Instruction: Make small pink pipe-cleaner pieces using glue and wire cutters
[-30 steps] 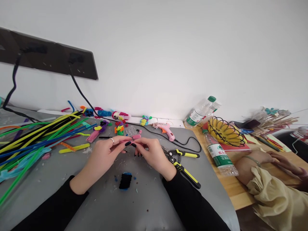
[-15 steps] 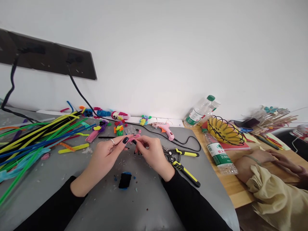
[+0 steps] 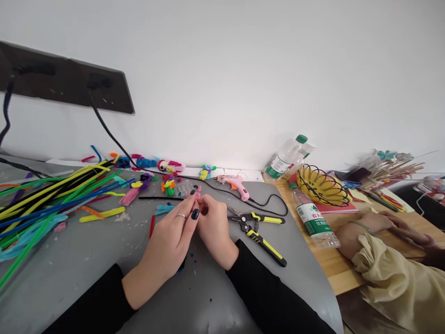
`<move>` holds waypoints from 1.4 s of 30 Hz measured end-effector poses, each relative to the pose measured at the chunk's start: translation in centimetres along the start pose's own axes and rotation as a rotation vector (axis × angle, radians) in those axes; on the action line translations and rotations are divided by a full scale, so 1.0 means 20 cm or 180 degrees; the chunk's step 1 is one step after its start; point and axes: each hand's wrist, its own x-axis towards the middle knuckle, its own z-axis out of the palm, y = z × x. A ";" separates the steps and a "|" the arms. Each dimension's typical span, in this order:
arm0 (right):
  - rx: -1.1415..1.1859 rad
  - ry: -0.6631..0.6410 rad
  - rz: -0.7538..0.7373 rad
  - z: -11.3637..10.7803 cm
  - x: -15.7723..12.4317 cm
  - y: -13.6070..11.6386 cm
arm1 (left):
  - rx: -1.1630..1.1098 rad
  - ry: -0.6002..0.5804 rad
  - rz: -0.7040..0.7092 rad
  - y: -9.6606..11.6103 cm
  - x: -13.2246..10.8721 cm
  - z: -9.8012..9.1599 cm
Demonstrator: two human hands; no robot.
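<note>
My left hand [image 3: 170, 236] and my right hand [image 3: 216, 222] meet above the grey mat, their fingertips pinched together. Between and just past the fingers shows a bit of pink pipe cleaner [image 3: 197, 191], mostly hidden by them. Under my left hand peeks the edge of a black fuzzy piece [image 3: 182, 264]. Light blue pipe cleaner pieces [image 3: 163, 209] and a red one [image 3: 152, 226] lie beside my left hand. Black-and-yellow wire strippers [image 3: 255, 227] rest with handles spread to the right of my right hand.
Colourful pipe cleaners [image 3: 41, 208] are heaped at the left. Small pipe-cleaner figures [image 3: 170, 184] and a pink glue gun [image 3: 238, 185] with its cord lie along the wall. Water bottles [image 3: 314, 220], a yellow wire basket [image 3: 321, 185] and another person's arms [image 3: 368, 227] are at the right.
My hands have moved closer together and slightly lower, hiding most of the pink pipe cleaner. My left hand now covers most of the black piece; light blue and red pieces have come into view.
</note>
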 end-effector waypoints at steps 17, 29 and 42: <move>0.1315 -0.1359 0.0615 -0.09 0.06 0.01 | -0.0735 -0.0463 0.0309 -0.14 0.14 -0.24; 0.1917 -0.2234 0.1089 -0.15 0.08 -0.02 | -0.0505 -0.0235 0.0324 -0.17 0.15 -0.24; 0.0660 -0.0339 0.0172 -0.28 0.18 0.06 | -0.0904 0.0184 -0.0806 -0.22 0.15 -0.25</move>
